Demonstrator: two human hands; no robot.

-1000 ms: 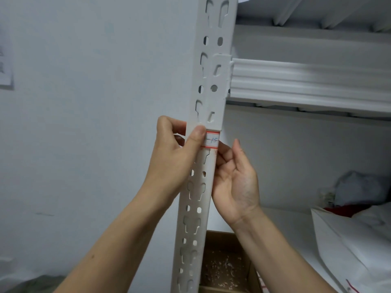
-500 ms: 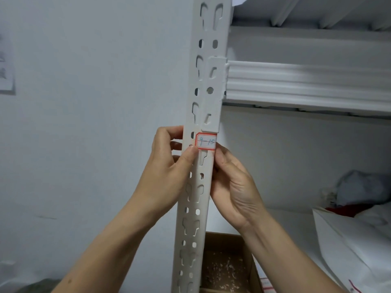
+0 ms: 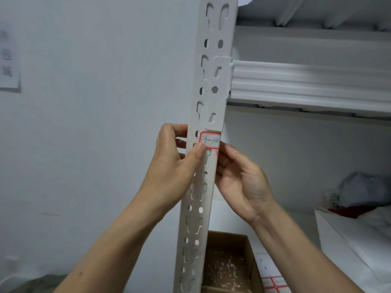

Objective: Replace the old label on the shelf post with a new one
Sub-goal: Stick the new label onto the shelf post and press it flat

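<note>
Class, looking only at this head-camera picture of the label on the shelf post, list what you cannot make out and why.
Head view:
- Left fingers: tips hidden behind the shelf post.
- Label: lower left corner covered by the left thumb.
- Wall notice: blurred and cut by the left edge.
- Sticker sheet: cut by the bottom edge, writing too small.
- Cardboard box: partly behind the post.

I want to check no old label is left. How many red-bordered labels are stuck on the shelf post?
1: the label marked 9-15 sits on the shelf post just under the beam bracket. The hands cover parts of the post.
</note>
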